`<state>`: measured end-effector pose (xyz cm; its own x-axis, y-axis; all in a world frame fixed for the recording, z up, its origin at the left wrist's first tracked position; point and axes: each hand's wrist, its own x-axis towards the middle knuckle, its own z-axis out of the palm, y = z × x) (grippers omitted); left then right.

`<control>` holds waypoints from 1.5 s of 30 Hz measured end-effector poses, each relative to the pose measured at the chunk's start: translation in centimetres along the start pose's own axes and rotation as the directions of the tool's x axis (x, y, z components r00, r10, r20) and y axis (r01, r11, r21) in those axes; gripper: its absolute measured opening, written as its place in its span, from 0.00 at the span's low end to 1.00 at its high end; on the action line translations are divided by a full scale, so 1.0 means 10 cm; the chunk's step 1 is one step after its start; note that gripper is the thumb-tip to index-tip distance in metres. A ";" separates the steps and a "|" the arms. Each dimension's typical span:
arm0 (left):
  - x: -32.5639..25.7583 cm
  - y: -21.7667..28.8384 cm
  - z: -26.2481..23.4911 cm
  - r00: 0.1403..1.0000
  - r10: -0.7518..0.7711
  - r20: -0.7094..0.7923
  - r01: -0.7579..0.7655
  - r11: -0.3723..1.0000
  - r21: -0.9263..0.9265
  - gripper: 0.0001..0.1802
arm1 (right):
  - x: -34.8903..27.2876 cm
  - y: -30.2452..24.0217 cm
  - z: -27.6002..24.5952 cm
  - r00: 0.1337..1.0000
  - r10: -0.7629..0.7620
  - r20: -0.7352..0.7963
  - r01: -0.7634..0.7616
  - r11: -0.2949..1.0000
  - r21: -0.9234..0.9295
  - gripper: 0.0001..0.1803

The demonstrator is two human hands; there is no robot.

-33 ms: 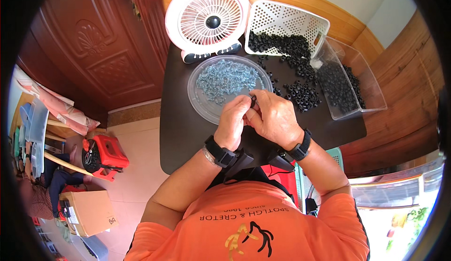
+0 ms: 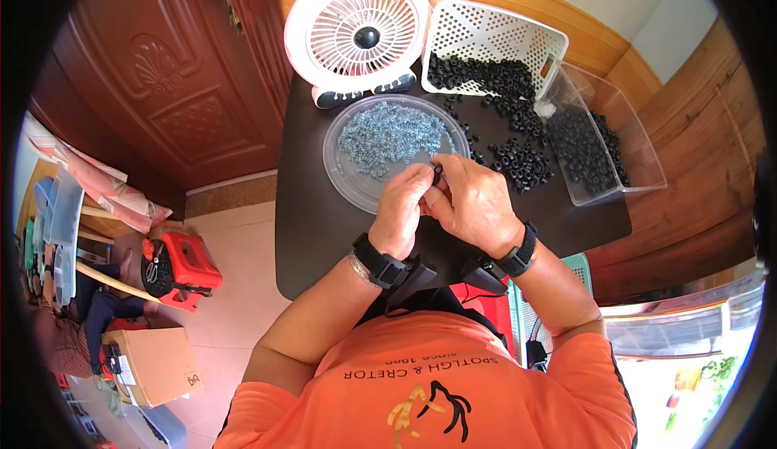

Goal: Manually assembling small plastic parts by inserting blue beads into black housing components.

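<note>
Pinching a small black ring between both sets of fingers, the left hand and right hand meet over the dark counter, right at the near rim of the clear round tray of pale blue springs. Loose black rings are piled just beyond the right hand, spilling from a white basket.

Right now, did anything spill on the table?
Yes. The white basket lies tipped on its side, and small black rings have spilled from it across the dark table, beside the clear tray.
</note>
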<state>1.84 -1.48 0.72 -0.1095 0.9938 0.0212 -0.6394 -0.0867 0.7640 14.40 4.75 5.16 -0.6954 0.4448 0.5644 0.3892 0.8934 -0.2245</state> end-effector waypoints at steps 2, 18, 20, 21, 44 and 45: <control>0.00 0.00 -0.01 1.000 0.002 0.012 -0.002 1.000 0.003 0.12 | -0.01 0.01 -0.02 1.000 0.006 0.013 -0.006 1.000 0.000 0.17; 0.01 0.01 -0.01 0.993 -0.071 0.096 0.053 0.983 0.179 0.14 | -0.05 0.04 -0.12 0.997 0.018 0.079 -0.023 0.998 0.051 0.13; 0.01 0.00 -0.01 0.994 -0.060 0.095 0.042 0.982 0.183 0.14 | -0.04 0.03 -0.14 0.996 0.023 0.084 -0.027 0.999 0.046 0.13; 0.01 0.00 -0.01 0.992 -0.076 0.097 0.056 0.979 0.194 0.15 | -0.05 0.03 -0.14 0.996 0.027 0.088 -0.031 0.999 0.041 0.13; 0.01 0.07 0.02 0.992 -0.095 0.082 0.070 0.961 0.269 0.19 | 0.10 0.21 -0.15 0.975 -0.136 0.177 0.115 0.985 0.125 0.12; 0.01 0.06 0.01 0.993 -0.095 0.071 0.072 0.961 0.267 0.19 | 0.09 0.21 -0.14 0.977 -0.128 0.172 0.109 0.988 0.113 0.12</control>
<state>1.49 -1.41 1.24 0.0059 1.0000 -0.0053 -0.4194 0.0073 0.9078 15.40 6.95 6.28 -0.8326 0.3315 0.4436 0.2401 0.9379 -0.2502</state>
